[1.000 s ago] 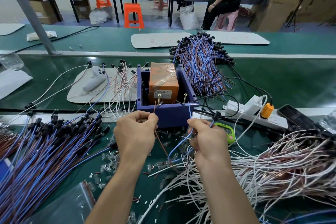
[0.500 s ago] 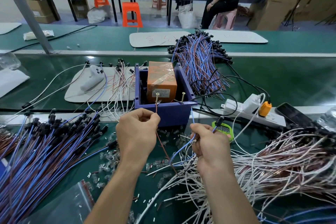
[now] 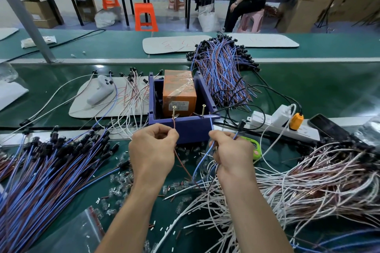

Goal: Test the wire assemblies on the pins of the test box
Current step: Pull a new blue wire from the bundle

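Left fingers pinch thin brown wire, right fingers pinch thin blue wire

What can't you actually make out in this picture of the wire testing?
Head view only:
- Label on the orange block: print too small to read.
- Brown wire tip at the left pin: too fine to tell whether they touch.
- Green timer: display hidden behind the right hand holding a blue wire.
- Wire pile at left: cut off by the frame edge.
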`<state>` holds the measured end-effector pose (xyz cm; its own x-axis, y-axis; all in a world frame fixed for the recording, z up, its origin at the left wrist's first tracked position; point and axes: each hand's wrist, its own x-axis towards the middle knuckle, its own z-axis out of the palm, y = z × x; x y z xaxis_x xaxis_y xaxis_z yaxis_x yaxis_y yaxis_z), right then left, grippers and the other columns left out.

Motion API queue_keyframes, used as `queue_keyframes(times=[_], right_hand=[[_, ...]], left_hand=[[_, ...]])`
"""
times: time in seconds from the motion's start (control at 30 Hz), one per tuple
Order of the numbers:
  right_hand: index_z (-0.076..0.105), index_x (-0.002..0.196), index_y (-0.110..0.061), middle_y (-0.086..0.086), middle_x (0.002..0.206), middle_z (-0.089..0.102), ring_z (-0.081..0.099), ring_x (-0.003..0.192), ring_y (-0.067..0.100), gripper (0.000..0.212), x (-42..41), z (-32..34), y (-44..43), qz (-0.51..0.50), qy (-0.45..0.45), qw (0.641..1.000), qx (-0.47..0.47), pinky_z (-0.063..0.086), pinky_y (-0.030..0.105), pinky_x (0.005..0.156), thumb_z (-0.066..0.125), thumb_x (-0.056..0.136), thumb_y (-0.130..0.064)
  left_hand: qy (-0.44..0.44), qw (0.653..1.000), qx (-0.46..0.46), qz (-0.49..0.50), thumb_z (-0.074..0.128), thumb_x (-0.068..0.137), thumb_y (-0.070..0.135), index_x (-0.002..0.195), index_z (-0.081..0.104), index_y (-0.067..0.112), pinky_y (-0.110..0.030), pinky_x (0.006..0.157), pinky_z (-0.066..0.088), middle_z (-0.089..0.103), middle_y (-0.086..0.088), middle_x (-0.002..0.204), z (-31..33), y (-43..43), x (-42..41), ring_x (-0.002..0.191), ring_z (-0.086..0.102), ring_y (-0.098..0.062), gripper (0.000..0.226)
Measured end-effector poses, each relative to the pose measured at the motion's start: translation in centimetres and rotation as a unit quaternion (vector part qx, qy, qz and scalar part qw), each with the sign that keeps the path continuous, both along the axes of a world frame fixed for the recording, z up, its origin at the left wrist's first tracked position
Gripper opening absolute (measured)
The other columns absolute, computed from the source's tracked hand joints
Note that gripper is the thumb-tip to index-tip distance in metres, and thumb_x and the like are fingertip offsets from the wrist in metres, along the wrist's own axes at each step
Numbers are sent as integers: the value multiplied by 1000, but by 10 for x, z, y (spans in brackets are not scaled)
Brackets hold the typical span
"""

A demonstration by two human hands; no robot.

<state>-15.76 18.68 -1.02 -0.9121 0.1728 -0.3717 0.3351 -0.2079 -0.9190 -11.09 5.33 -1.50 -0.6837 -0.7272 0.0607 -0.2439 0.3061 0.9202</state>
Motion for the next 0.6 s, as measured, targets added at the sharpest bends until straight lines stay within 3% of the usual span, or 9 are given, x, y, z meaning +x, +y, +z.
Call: queue_keyframes(times=[0.23,0.6], right_hand=[[65,46,-14,-1,46,58,42,41,11,37,2,-2,-7,25,-5,1000,18,35,31,56,77,80,-3],[66,41,-26,-3,46,57,39,41,12,46,2,1,-6,-3,-3,1000,19,33,29,52,75,81,-6]], left_hand=[[2,1000,9,0,77,82,26,64,74,31,-34,52,59,68,18,57,1,-1,0,52,65,-1,20],[4,1000,19,7,77,82,28,65,75,34,-30,49,54,69,17,57,-1,-2,1,53,65,-1,18]])
